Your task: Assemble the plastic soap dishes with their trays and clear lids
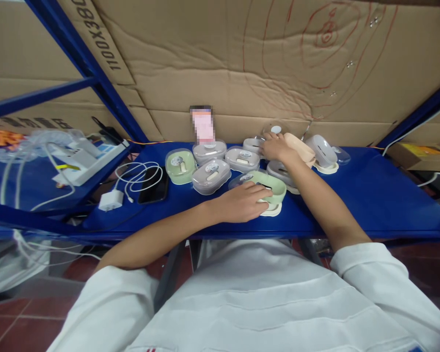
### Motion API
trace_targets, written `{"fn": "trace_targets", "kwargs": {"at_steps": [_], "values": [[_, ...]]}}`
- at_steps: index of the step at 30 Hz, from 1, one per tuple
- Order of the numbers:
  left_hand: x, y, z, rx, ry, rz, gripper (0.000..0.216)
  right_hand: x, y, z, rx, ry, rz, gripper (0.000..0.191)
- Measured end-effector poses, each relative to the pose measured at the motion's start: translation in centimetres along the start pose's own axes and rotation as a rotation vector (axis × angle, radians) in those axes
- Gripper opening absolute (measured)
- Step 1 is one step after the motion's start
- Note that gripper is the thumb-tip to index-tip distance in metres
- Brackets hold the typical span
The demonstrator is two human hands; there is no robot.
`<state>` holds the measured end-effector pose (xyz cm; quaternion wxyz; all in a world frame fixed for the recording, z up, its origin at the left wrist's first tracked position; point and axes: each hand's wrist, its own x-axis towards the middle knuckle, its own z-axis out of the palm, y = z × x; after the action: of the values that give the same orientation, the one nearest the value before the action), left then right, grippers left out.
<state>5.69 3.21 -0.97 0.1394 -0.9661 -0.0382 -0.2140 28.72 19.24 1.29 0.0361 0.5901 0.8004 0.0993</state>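
My left hand [244, 201] rests on a pale green oval soap box [273, 185] near the front edge of the blue shelf [370, 195], fingers curled over its rim. Farther back, my right hand [276, 148] lies on top of the grey boxes, right beside a peach-coloured box [299, 147]; whether it grips one I cannot tell. Several closed boxes with clear lids sit in a cluster: a green one [180, 166] and grey ones [210, 176] [209, 151] [242, 158]. A white box [320, 151] with its clear lid lies to the right.
A black phone [153, 186], a white charger [111, 200] with coiled cable and a white power strip [84, 159] lie on the left. A blurred pink card [201, 124] stands at the back. Cardboard sheets form the back wall. Blue rack struts cross at left.
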Motion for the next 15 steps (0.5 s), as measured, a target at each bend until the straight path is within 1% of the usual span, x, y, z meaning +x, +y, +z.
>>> {"fn": "trace_targets", "kwargs": {"at_steps": [2,4,7,10,12,13,15], "values": [[0.0,0.0,0.0,-0.009,-0.013,-0.002,0.023,-0.4,0.3,-0.6,0.017,0.009,0.003,0.05],[0.1,0.0,0.1,-0.016,-0.02,0.0,0.022,-0.7,0.6,-1.4,0.06,0.047,0.008,0.052],[0.1,0.0,0.3,-0.023,-0.042,-0.01,0.021,-1.0,0.5,-2.6,0.15,0.153,0.025,0.049],[0.0,0.0,0.4,-0.03,-0.062,-0.028,0.016,-1.5,-0.2,-3.9,0.214,0.287,0.023,0.044],[0.0,0.0,0.5,-0.033,-0.068,-0.033,0.014,-1.8,-1.2,-4.5,0.259,0.324,-0.065,0.043],[0.0,0.0,0.5,-0.032,-0.072,-0.034,0.014,-2.0,-1.9,-4.7,0.285,0.292,-0.15,0.042],[-0.1,-0.1,0.5,-0.029,-0.08,-0.035,0.014,-2.4,-3.2,-4.8,0.334,0.154,-0.34,0.046]]}}
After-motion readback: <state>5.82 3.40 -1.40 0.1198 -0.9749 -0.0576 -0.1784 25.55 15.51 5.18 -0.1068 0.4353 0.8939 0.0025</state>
